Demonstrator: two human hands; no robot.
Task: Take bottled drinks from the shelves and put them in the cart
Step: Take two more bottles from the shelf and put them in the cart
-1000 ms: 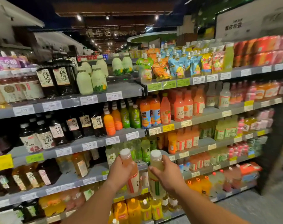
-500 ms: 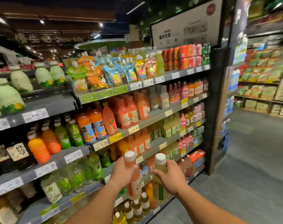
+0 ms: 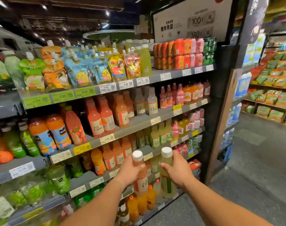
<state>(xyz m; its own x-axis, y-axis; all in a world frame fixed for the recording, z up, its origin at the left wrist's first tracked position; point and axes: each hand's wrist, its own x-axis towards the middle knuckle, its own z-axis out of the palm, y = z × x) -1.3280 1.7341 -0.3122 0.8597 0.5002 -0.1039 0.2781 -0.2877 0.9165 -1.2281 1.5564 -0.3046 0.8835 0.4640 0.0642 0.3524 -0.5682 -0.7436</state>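
My left hand [image 3: 129, 171] grips an orange-pink drink bottle [image 3: 141, 181] with a white cap, held upright in front of the lower shelves. Just to its right, my right hand [image 3: 177, 171] grips a pale yellow-green bottle [image 3: 167, 185], also upright with a white cap. The two bottles are side by side, a small gap between them. Behind them the drink shelves [image 3: 135, 123] hold rows of orange, pink and yellow bottles. No cart is in view.
Spouted juice pouches [image 3: 83, 70] and cans [image 3: 183, 53] fill the top shelf. A dark end post [image 3: 220, 111] closes the shelving at the right. Beyond it grey floor [image 3: 253, 160] stretches to snack shelves [image 3: 273, 88] on the far right.
The view has swung right along the shelves, bringing the shelf end and the aisle floor into sight. Both hands keep the same bottles, still held side by side.
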